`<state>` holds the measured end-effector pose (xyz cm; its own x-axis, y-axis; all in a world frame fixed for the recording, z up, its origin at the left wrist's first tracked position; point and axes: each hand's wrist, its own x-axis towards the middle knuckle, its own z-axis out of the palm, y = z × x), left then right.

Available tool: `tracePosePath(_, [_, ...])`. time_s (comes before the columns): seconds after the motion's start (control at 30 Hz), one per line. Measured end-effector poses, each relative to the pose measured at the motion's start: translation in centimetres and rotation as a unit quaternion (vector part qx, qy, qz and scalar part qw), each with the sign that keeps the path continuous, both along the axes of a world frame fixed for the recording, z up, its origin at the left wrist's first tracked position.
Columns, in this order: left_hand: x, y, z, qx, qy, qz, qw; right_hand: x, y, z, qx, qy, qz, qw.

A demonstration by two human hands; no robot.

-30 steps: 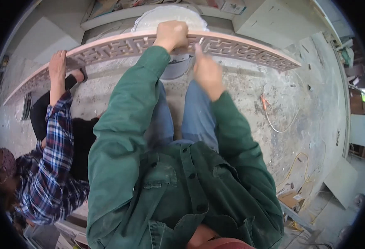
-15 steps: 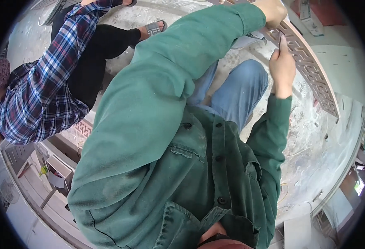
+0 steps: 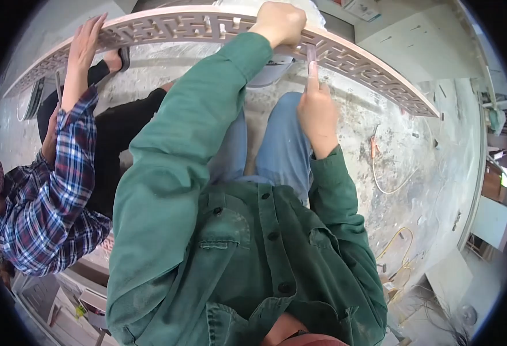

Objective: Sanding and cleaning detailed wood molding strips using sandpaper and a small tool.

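A long pinkish-brown fretwork panel (image 3: 374, 69) with cut-out lattice spans the far side of the view. My left hand (image 3: 279, 23) is closed over its upper edge near the middle. In my right hand (image 3: 318, 112) is a narrow flat tool (image 3: 311, 53), its exact kind unclear. The index finger lies stretched along the tool, whose tip meets the lattice just right of my left hand. Another person's hand (image 3: 83, 46) rests on the panel's left part. That person's other hand, lower down, is partly hidden beside a thin stick-like tool (image 3: 58, 86).
The co-worker in a plaid shirt (image 3: 69, 161) sits close on my left. A pale container (image 3: 271, 75) stands behind my knees under the panel. On the stained floor at right lie an orange-ended cord (image 3: 374, 147) and a yellow cable (image 3: 400, 248).
My view has turned rightward to leftward, so the panel now shows nearly whole, with the co-worker's hand on it. My left hand still grips the panel; the tool stays at the lattice.
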<state>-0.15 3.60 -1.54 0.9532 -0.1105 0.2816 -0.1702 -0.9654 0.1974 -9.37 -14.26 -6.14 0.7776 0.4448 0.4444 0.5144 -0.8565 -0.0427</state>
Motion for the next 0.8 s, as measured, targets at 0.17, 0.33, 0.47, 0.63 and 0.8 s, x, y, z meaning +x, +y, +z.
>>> tracePosePath(0.17, [1.7,-0.4,1.5,0.022,0.033,-0.020,0.999,5.5,-1.3,0.3,0.079,0.050,0.032,0.995])
tracePosePath(0.33, [1.1,-0.3,1.5,0.069,0.055,-0.021,0.996,-1.0,-2.6,1.0,0.075,0.193,-0.002,0.978])
tracePosePath(0.47, [0.9,-1.2,2.5,0.042,0.104,-0.020,0.994,-4.6,-6.7,-2.2,0.188,0.345,0.115,0.912])
tracePosePath(0.63, [1.2,0.0,2.6,0.007,0.124,-0.043,0.991,-5.2,-6.7,-2.7,0.227,0.294,0.074,0.925])
tracePosePath(0.8, [1.8,0.9,3.4,-0.023,0.207,-0.025,0.978,-1.7,-4.3,-1.7,0.199,0.216,0.070,0.953])
